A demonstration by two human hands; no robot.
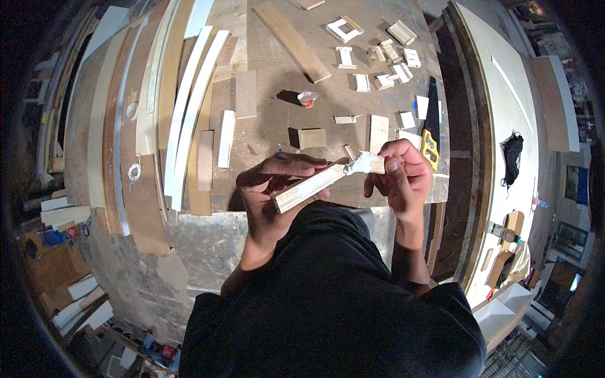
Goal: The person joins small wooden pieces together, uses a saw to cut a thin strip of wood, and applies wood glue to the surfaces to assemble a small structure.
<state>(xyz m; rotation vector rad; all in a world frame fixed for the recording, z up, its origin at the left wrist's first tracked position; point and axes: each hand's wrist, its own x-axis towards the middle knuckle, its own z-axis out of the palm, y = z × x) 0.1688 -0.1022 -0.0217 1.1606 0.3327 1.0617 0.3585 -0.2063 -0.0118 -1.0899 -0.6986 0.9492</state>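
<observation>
A short wooden block [309, 188] with white paste on its upper face lies tilted in my left hand [265, 186], whose fingers wrap round it from beneath and behind. My right hand [406, 176] pinches a small flat wood piece [378, 165] between thumb and forefinger. A lump of white paste [359, 161] covers that piece's left end, touching the block's upper right end. Just beyond my hands, a small wooden block [311, 138] rests on the workbench [265, 135]. Farther off stands a small reddish cup [307, 99] with white stuff at its rim.
Several small wooden assemblies [345, 58] sit at the far right of the bench. A yellow-handled handsaw [430, 148] lies by its right edge. Long boards and white strips [195, 113] cover the left side, and one plank [293, 44] lies at the back. A pale panel [504, 126] stands right.
</observation>
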